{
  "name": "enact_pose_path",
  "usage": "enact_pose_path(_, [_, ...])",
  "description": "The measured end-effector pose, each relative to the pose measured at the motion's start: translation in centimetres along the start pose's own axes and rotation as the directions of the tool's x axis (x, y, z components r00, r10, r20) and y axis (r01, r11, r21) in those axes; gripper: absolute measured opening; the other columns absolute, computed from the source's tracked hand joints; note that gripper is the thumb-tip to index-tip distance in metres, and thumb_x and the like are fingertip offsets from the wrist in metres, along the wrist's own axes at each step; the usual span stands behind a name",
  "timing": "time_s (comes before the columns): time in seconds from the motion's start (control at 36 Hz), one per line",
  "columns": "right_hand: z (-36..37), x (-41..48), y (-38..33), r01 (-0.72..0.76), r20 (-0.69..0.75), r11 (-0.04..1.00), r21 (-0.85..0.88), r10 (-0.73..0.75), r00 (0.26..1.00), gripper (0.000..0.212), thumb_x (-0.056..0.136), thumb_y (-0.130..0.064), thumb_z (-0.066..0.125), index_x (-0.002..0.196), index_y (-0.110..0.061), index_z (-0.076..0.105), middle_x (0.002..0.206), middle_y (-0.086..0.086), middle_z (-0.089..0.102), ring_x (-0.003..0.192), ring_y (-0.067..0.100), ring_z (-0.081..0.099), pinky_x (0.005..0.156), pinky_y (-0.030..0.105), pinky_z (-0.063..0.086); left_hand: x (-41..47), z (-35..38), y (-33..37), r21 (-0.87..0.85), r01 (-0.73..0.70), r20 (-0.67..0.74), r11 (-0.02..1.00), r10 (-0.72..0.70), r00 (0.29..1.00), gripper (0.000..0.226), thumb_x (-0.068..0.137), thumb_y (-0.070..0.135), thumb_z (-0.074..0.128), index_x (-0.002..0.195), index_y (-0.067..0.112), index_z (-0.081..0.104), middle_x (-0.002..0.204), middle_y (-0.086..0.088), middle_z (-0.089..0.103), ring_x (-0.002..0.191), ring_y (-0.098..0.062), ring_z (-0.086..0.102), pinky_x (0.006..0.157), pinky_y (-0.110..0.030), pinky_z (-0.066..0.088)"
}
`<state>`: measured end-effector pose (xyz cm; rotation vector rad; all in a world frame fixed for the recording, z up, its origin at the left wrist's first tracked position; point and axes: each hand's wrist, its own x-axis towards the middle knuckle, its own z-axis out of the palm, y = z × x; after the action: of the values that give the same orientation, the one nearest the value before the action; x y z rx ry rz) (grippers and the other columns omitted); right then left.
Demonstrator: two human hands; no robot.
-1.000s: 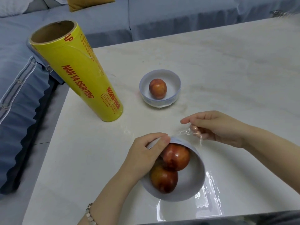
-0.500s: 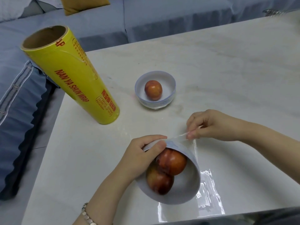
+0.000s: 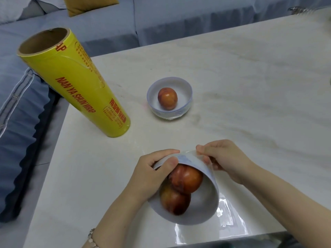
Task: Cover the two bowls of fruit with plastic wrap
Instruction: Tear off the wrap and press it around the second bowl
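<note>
Left hand [image 3: 149, 176] gripping tilted bowl [image 3: 204, 206] by rim; right hand [image 3: 228, 162] pinching wrap [image 3: 231, 230] against it; likely thin, clingy, easily torn; best taken by edges.

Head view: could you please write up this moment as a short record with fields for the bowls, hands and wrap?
Near bowl: tilted toward the camera, two reddish fruits inside
Left hand: grips the near bowl's rim, thumb inside
Right hand: pinches plastic wrap at the bowl's far rim
Plastic wrap: sheet lies on the table under the near bowl
Far bowl: upright, one fruit, film crinkled at its base
Roll: yellow, standing on the table's left part
</note>
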<state>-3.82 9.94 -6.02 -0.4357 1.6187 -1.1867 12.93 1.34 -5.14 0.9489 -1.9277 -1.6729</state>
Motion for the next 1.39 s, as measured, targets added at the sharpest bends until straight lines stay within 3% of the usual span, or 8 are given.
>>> enact_pose_path(0.25, [1.0, -0.4, 0.5, -0.121, 0.016, 0.985, -0.121, 0.124, 0.992, 0.056, 0.076, -0.03, 0.074, 0.035, -0.02, 0.036, 0.033, -0.006, 0.032, 0.033, 0.01, 0.025, 0.037, 0.015, 0.021, -0.3, -0.4, -0.9, -0.002, -0.051, -0.052, 0.999, 0.051, 0.997, 0.019, 0.06, 0.049, 0.057, 0.069, 0.046, 0.073, 0.084, 0.023, 0.073, 0.087, 0.005, 0.066, 0.075, -0.008, 0.047])
enact_pose_path(0.39, [0.4, -1.1, 2.0, -0.132, -0.046, 0.977, -0.165, 0.126, 0.991, 0.015, 0.075, -0.003, 0.067, 0.061, -0.006, 0.065, 0.042, 0.004, 0.047, 0.031, 0.009, 0.034, 0.036, 0.013, 0.029, -0.4, -0.4, -1.1, -0.005, -0.049, -0.047, 0.999, 0.049, 0.998, 0.02, 0.059, 0.05, 0.057, 0.071, 0.048, 0.073, 0.085, 0.022, 0.073, 0.087, 0.004, 0.066, 0.075, -0.009, 0.048])
enact_pose_path(0.53, [-1.8, -2.0, 0.4, 0.151, -0.254, 0.977, -0.151, -0.185, 0.949, 0.017, 0.08, -0.007, 0.065, 0.066, -0.015, 0.069, 0.056, -0.001, 0.063, 0.052, 0.009, 0.057, 0.057, 0.015, 0.047, -0.4, -0.3, -1.0, -0.031, -0.038, -0.085, 0.999, 0.036, 0.996, 0.022, 0.058, 0.049, 0.057, 0.07, 0.04, 0.073, 0.083, 0.021, 0.073, 0.084, 0.005, 0.066, 0.073, -0.007, 0.047])
enact_pose_path(0.78, [1.0, -5.7, -0.4, 0.359, 0.109, 0.825, -0.437, -0.348, 0.931, 0.03, 0.064, -0.063, 0.046, 0.09, -0.053, 0.056, 0.103, -0.047, 0.053, 0.101, -0.026, 0.047, 0.082, -0.006, 0.031, -0.3, -0.1, -0.8, 0.011, -0.005, -0.115, 1.0, 0.007, 0.993, 0.015, 0.07, 0.032, 0.058, 0.078, 0.031, 0.07, 0.078, 0.028, 0.071, 0.083, 0.011, 0.064, 0.071, -0.004, 0.044])
enact_pose_path(0.92, [1.5, -4.7, 0.4, 0.257, 0.165, 0.887, -0.383, -0.208, 0.964, 0.046, 0.08, -0.056, 0.053, 0.123, -0.039, 0.053, 0.119, -0.031, 0.053, 0.11, -0.021, 0.044, 0.096, 0.005, 0.035, -0.4, 0.0, -0.6, 0.026, -0.01, -0.118, 1.0, 0.013, 0.993, 0.017, 0.072, 0.028, 0.053, 0.077, 0.031, 0.069, 0.077, 0.029, 0.07, 0.083, 0.012, 0.064, 0.07, -0.003, 0.044])
enact_pose_path(1.17, [0.8, -4.2, 1.8, 0.055, 0.339, 0.998, -0.021, -0.045, 0.94, 0.069, 0.064, -0.059, 0.064, 0.104, -0.003, 0.066, 0.108, 0.01, 0.07, 0.093, 0.014, 0.064, 0.079, 0.022, 0.048, -0.3, 0.1, -0.6, 0.02, -0.008, -0.118, 1.0, 0.01, 0.993, 0.015, 0.07, 0.03, 0.056, 0.077, 0.032, 0.07, 0.078, 0.029, 0.07, 0.084, 0.011, 0.064, 0.071, -0.004, 0.044])
enact_pose_path(1.28, [0.4, -3.9, 1.4, -0.036, 0.32, 0.996, 0.079, 0.009, 0.948, 0.064, 0.066, -0.069, 0.055, 0.107, -0.022, 0.069, 0.115, 0.003, 0.069, 0.103, 0.011, 0.065, 0.079, 0.02, 0.053, -0.3, 0.0, -0.7, 0.019, -0.007, -0.118, 1.0, 0.009, 0.993, 0.015, 0.07, 0.03, 0.056, 0.076, 0.032, 0.07, 0.077, 0.029, 0.07, 0.082, 0.013, 0.063, 0.071, -0.003, 0.044])
enact_pose_path(1.39, [0.0, -3.5, -0.3, 0.298, 0.178, 0.947, -0.124, -0.274, 0.945, 0.07, 0.062, -0.084, 0.043, 0.111, -0.039, 0.064, 0.122, -0.018, 0.062, 0.113, -0.008, 0.053, 0.096, 0.016, 0.044, -0.2, 0.0, -0.6, 0.009, -0.006, -0.127, 1.0, 0.007, 0.992, 0.013, 0.07, 0.031, 0.058, 0.076, 0.031, 0.07, 0.077, 0.027, 0.071, 0.08, 0.012, 0.064, 0.07, -0.004, 0.044])
